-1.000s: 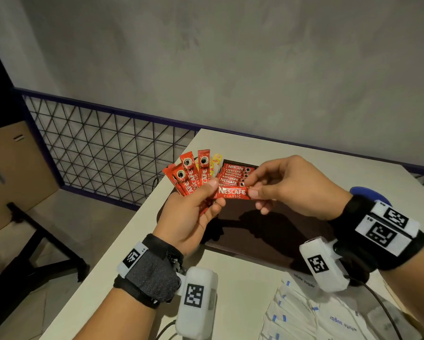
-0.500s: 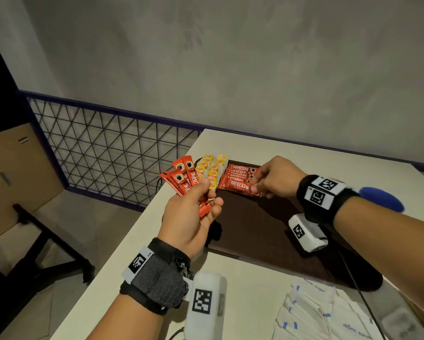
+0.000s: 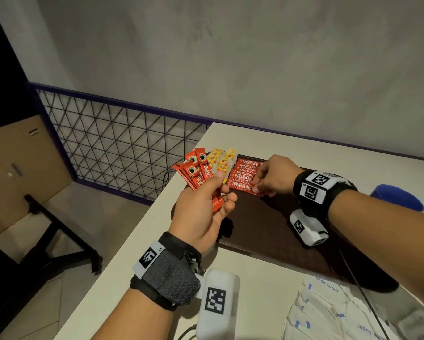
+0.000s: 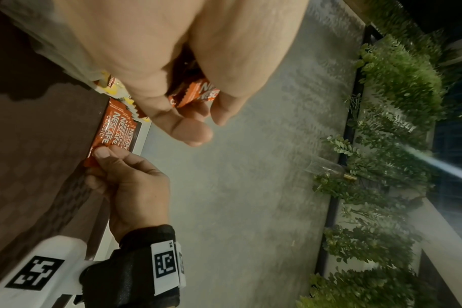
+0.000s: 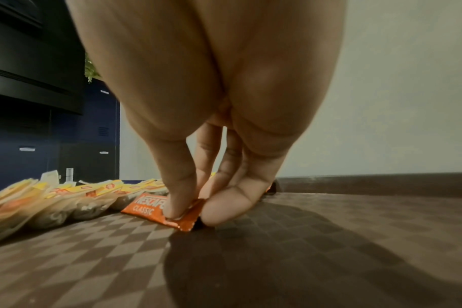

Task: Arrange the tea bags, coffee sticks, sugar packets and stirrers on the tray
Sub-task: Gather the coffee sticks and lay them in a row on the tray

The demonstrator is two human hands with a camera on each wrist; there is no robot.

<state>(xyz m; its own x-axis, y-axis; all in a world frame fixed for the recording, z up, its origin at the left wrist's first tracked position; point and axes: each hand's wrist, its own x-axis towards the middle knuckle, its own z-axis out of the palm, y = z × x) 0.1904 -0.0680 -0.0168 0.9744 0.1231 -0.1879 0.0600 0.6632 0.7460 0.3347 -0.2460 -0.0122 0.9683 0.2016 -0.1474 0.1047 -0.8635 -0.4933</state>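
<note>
left hand (image 3: 201, 212): gripping a fan of coffee sticks (image 3: 193, 173) above the tray's edge
right hand (image 3: 274, 180): pinching the nearest stick (image 3: 241, 186) down onto the tray (image 3: 267, 229), beside tea bags (image 3: 222, 159)

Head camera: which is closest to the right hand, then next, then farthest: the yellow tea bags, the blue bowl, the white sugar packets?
From the right hand:
1. Yellow tea bags, just past the red coffee sticks, far-left tray corner.
2. Blue bowl, off to the right.
3. White sugar packets, near table edge, bottom right.
</note>
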